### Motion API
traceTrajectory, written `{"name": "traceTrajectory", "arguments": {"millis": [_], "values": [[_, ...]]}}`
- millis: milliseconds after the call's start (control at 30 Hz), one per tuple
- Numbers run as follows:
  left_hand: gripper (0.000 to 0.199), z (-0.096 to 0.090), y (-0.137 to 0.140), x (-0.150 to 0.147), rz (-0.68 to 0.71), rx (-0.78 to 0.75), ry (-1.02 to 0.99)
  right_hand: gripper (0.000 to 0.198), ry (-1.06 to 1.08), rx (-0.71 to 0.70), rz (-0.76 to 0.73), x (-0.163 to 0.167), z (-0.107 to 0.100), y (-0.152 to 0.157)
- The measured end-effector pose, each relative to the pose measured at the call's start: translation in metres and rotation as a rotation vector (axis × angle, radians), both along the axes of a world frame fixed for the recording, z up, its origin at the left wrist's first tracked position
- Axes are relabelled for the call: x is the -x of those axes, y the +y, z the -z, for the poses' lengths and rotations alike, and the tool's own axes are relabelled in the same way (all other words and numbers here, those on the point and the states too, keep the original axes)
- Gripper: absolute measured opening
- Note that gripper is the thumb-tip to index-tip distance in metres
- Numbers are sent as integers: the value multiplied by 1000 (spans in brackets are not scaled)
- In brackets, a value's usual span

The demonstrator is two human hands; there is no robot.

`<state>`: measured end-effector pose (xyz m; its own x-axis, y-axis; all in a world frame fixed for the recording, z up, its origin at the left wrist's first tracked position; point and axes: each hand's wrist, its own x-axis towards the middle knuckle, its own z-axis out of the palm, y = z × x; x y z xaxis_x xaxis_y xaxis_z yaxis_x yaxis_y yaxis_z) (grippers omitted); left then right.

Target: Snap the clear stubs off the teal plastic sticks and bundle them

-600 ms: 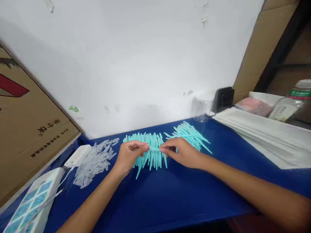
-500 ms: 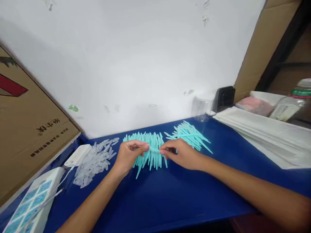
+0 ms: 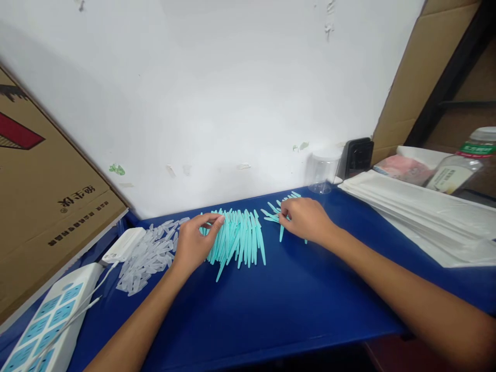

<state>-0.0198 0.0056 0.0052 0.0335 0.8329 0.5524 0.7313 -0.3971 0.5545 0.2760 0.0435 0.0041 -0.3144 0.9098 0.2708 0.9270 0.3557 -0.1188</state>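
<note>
Slim, tapered turquoise sticks lie side by side in a wide pile in the middle of the blue table. My left hand is over the left end of this pile, thumb and index fingertips pinched together; anything between them is too small to make out. To the right, a smaller pile of turquoise sticks is partly covered by my right hand. Its fingers are curled down onto those sticks, and what they hold is hidden. Left of my left hand lies a heap of clear, pointed plastic pieces.
A white power strip with cables and a white box-shaped adapter sit at the left, beside a cardboard box. A clear jar stands at the back right. White sheets and a bottle are on the right.
My hands have come apart from the pale turquoise stick they held together. My right hand has moved right and back over the smaller pile; my left has shifted slightly left and back.
</note>
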Motion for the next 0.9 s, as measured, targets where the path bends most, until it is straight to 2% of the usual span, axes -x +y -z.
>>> {"name": "traceTrajectory", "arguments": {"millis": [100, 300, 533, 700, 900], "values": [[25, 2, 6, 6, -36, -8, 66, 20, -67, 31, 54, -5, 4, 9], [25, 9, 13, 11, -18, -2, 173, 30, -74, 52, 41, 2, 16, 10], [27, 8, 14, 16, -25, -3, 203, 39, -25, 108, -7, 9, 22, 5], [27, 8, 14, 16, -25, -18, 223, 54, -22, 134, 16, 12, 22, 3], [28, 7, 13, 15, -17, -26, 239, 40, -43, 172, 61, 12, 20, 2]]}}
